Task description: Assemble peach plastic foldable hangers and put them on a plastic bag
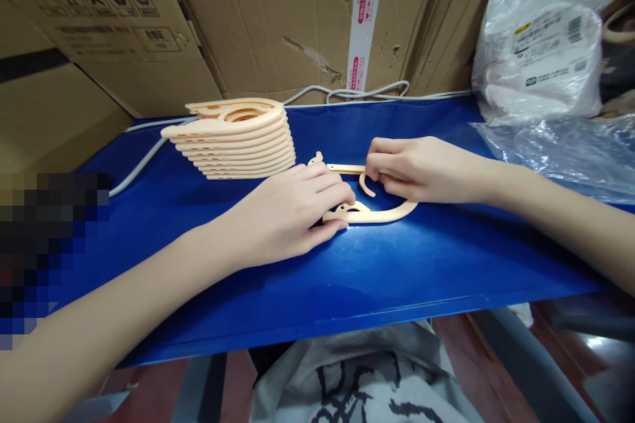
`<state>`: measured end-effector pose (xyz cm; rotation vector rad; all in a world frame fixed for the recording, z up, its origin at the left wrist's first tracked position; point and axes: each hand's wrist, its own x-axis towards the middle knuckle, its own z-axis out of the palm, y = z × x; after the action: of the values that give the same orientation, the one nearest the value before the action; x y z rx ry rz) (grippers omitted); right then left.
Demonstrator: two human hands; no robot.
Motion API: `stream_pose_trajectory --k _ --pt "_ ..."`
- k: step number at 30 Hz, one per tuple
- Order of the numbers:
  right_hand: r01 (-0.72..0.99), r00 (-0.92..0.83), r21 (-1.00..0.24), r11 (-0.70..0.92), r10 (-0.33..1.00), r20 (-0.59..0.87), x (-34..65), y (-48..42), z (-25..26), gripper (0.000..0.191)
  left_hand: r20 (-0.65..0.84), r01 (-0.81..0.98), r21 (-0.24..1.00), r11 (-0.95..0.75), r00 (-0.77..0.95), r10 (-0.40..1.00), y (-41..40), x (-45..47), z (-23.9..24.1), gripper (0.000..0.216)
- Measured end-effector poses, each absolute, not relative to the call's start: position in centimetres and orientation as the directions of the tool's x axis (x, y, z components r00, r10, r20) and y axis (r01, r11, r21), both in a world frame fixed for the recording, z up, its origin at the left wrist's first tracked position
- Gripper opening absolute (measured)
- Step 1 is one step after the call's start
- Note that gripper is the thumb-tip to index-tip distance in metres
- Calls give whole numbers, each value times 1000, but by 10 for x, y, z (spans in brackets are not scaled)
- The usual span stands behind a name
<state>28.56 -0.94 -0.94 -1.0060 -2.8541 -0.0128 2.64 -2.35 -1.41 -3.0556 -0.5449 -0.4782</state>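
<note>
A peach plastic folding hanger [389,215] lies on the blue tabletop between my hands, its hook curling near the middle. My left hand [292,211] grips its left part, with thumb and fingertips closed around the near arm; the hand hides some of the piece. Over the far arm, my right hand [417,168] has its fingers bent and pinched at the hook's base, which they partly cover. Beyond my left hand stands a neat stack of matching hangers [243,139], folded and piled flat on one another.
Cardboard boxes [278,20] wall off the back and left. A white cable [367,91] runs along the table's rear edge. Clear plastic bags [546,66], one with a printed label, lie at the right. The blue table [397,277] ends close to my lap.
</note>
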Motion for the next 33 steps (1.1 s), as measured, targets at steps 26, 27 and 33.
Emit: stream_pose_trajectory --k 26,27,33 --pt "645 -735 -283 710 678 27 285 -13 1 21 183 789 58 -611 594 784 -27 29 -12 18" --pt "629 -736 -313 711 675 55 283 -14 -1 23 189 782 70 -620 600 777 -26 29 -13 17" --pt "459 -801 -237 856 514 307 278 -3 -20 35 272 704 88 -704 663 697 -21 28 -18 25"
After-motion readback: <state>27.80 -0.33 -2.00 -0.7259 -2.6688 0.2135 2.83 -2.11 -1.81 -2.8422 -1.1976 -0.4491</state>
